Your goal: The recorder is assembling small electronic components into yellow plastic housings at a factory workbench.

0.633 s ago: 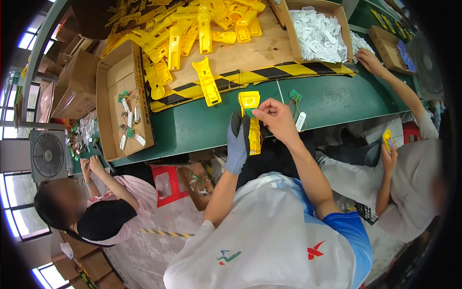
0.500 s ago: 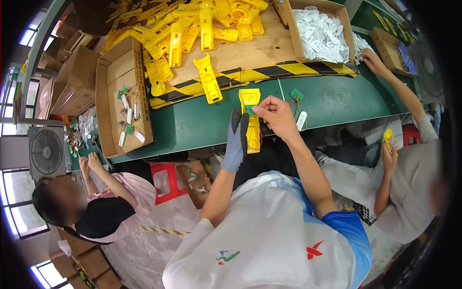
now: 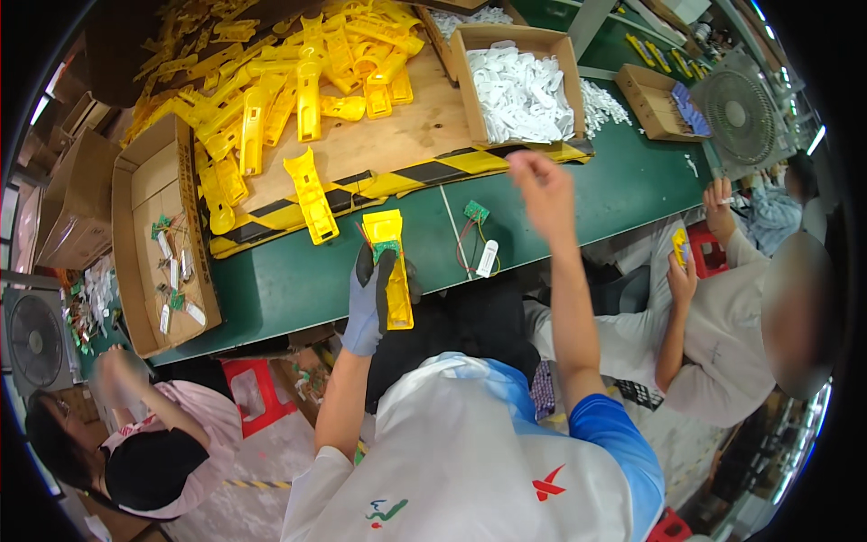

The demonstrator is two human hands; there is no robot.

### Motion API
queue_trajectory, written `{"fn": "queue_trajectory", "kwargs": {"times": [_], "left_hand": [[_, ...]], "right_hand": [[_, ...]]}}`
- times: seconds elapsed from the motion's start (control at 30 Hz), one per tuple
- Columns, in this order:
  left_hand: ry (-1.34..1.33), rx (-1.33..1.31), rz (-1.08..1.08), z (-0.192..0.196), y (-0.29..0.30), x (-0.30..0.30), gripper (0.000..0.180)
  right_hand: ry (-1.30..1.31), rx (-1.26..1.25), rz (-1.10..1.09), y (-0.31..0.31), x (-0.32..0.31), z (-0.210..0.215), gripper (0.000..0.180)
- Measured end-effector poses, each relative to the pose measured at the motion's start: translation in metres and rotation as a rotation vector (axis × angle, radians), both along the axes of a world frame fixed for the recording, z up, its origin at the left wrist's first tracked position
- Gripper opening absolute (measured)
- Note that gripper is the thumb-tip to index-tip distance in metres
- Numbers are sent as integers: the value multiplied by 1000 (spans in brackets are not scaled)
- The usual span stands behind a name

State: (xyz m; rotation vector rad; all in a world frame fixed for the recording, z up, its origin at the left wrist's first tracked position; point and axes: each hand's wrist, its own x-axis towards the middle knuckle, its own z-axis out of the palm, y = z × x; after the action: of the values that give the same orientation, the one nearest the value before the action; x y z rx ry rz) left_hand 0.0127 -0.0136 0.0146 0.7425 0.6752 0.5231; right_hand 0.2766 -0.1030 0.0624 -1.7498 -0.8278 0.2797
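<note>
Left grip: our gloved left hand (image 3: 372,298) was clenched around a yellow plastic housing (image 3: 391,267), held upright over the near edge of the green counter (image 3: 298,280).
Housing: a small green circuit board (image 3: 386,247) sat in its upper part, just above our gloved fingers.
Right grip: our bare right hand (image 3: 540,185) was raised above the counter, blurred, fingers loosely spread and grasping nothing.
Loose board: a second green circuit board (image 3: 476,212) with wires and a white part (image 3: 487,258) lay on the counter between our two hands.
White parts: a cardboard box (image 3: 470,86) of them stood beyond our right hand.
Yellow parts: a pile of housings (image 3: 289,81) lay on the wooden board (image 3: 406,135) behind.
Neighbour: a person to our right held a yellow piece (image 3: 679,246).
</note>
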Motion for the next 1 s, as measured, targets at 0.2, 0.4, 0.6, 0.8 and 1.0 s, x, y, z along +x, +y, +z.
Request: {"fn": "queue_trajectory", "kwargs": {"times": [0.2,0.4,0.6,0.8,1.0], "left_hand": [[22,22,-7,-3,4,4,25],[-21,38,53,-10,0,5,64],[-17,135,56,-13,-4,4,46],[-26,157,51,-8,-2,2,61],[9,231,59,-8,-4,1,52]], "right_hand": [[-760,-408,152,18,111,18,19],[-731,-465,145,28,105,37,17],[43,13,350,6,-15,10,15],[400,32,816,0,-94,-30,8],[653,41,742,12,-103,-46,8]]}}
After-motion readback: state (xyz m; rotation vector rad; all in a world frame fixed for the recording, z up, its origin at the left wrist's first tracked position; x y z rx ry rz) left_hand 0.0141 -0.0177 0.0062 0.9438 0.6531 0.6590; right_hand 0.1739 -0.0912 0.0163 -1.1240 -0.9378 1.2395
